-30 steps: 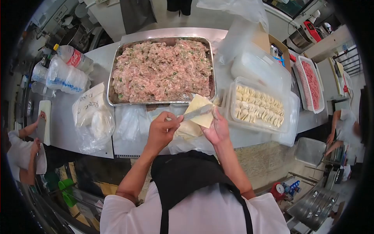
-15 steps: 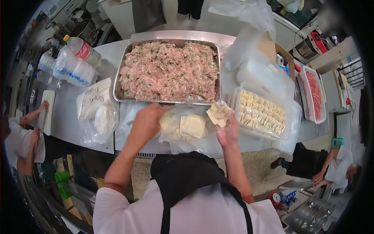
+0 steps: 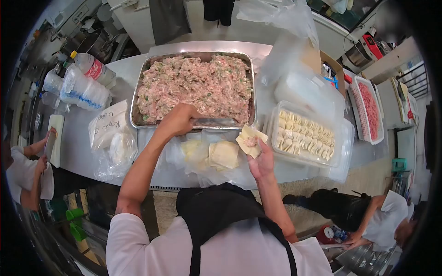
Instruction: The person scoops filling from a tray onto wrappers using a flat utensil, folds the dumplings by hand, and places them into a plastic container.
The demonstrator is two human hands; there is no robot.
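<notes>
My left hand (image 3: 179, 119) is closed around a flat metal blade (image 3: 214, 122), perhaps a knife or spatula, at the near rim of a steel tray (image 3: 254, 108) full of minced meat filling (image 3: 193, 85). In my right hand (image 3: 263, 162) is a square dumpling wrapper (image 3: 252, 140) with a dab of filling in its middle. Between my hands, on clear plastic, lies a stack of wrappers (image 3: 223, 155). To the right of my right hand, a plastic container (image 3: 275, 146) holds rows of folded dumplings (image 3: 305, 135).
Left on the steel table are a writing-marked bag (image 3: 109, 122), wrapped cups (image 3: 82, 89) and a Coca-Cola bottle (image 3: 94, 69). A basket of ground meat (image 3: 367, 108) stands far right. One person (image 3: 30, 172) works at a cutting board on the left; another (image 3: 373, 211) is at the right.
My left hand has moved up and right, bringing the blade over the near edge of the tray. My right hand with the filled wrapper has shifted slightly left and down, away from the tray.
</notes>
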